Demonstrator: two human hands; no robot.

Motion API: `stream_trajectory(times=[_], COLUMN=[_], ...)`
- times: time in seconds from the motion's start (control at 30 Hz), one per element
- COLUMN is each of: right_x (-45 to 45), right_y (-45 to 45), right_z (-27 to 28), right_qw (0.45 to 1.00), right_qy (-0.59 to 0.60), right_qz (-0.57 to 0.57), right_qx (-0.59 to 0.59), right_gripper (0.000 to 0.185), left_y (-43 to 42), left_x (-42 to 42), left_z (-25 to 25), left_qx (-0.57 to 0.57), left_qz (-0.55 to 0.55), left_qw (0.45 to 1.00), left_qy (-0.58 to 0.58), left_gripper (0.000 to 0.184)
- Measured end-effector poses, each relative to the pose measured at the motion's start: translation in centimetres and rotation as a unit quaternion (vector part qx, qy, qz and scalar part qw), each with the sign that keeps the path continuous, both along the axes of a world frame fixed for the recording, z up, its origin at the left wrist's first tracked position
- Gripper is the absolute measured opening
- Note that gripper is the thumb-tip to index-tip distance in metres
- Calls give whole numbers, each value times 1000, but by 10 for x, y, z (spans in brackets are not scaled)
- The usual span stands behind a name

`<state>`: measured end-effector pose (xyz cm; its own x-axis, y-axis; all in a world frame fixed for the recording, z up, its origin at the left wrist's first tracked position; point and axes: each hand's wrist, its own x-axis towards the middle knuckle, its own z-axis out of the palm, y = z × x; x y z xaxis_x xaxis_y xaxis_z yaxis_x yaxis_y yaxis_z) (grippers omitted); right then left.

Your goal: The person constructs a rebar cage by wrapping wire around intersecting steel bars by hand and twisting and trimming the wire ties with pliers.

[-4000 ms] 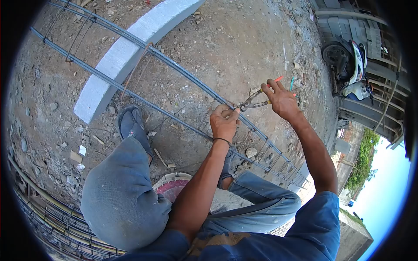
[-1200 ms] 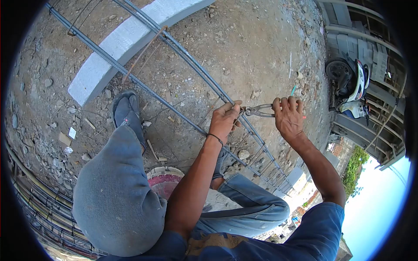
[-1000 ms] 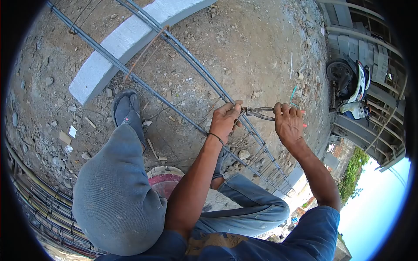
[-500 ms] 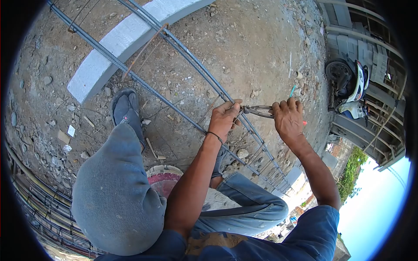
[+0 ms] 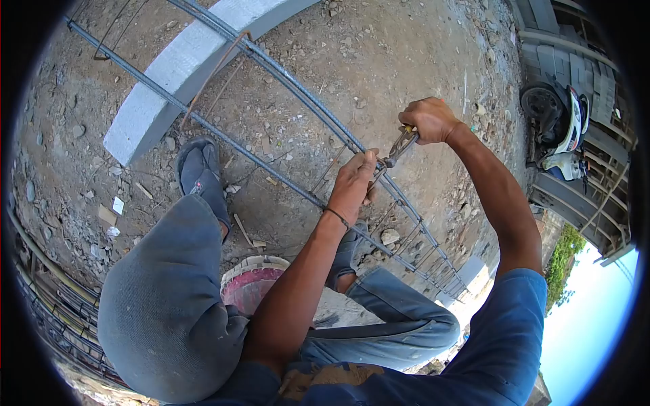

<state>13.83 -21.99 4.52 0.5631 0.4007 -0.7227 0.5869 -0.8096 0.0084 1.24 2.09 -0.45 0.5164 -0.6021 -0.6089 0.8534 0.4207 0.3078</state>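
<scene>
My right hand [image 5: 430, 120] is closed around the handles of a pair of tying pincers [image 5: 402, 146]. The pincers' jaws meet the upper long bars of a rebar cage [image 5: 308, 98], just beside my left fingertips. My left hand [image 5: 355, 177] is closed on the rebar at that spot, thumb on top and fingers curled underneath. Whatever the jaws grip is too small to make out. Rusty stirrups [image 5: 215, 80] cross between the long bars of the cage.
A pale concrete beam [image 5: 159, 88] lies under the cage at upper left. A pinkish bucket [image 5: 254, 284] stands between my legs. More steel bars [image 5: 64, 308] are stacked at lower left. A motorbike [image 5: 565, 132] is parked at right. Stones and scraps litter the dirt ground [image 5: 399, 61].
My right hand has swung up and slightly left, turning the pincers from nearly level to a steep upward slant. My left hand stays at the same joint.
</scene>
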Motion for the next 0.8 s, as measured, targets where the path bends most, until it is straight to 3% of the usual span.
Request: stream_trajectory(times=[0.13, 0.23, 0.37, 0.43, 0.57, 0.73, 0.8], right_x=[11, 9, 6, -5, -44, -102, -133], right_y=[1, -3, -7, 1, -1, -7, -7], right_z=[-50, -50, -5, 29, 48, 28, 13], right_qw=[990, 986, 998, 992, 974, 945, 890], right_qy=[60, 55, 13, 51, 79, 57, 75], right_qz=[3, -11, -23, -90, -186, -316, -450], right_qx=[128, 154, 55, -71, -103, -63, 4], right_gripper=[20, 20, 18, 16, 18, 18, 20], left_y=[-2, -3, -4, -3, -3, -2, -5], left_x=[-2, 0, 2, 2, -1, 0, 2], left_z=[-6, -5, 0, 0, 1, 4, 4], left_qx=[-4, -11, -8, -2, 18, 55, 55], left_qz=[-36, -34, -34, -34, -26, -32, -36], left_qw=[999, 999, 999, 999, 999, 997, 997], left_qy=[-22, -18, -27, -34, -40, -31, -29], left_gripper=[60, 63, 64, 65, 65, 62, 61])
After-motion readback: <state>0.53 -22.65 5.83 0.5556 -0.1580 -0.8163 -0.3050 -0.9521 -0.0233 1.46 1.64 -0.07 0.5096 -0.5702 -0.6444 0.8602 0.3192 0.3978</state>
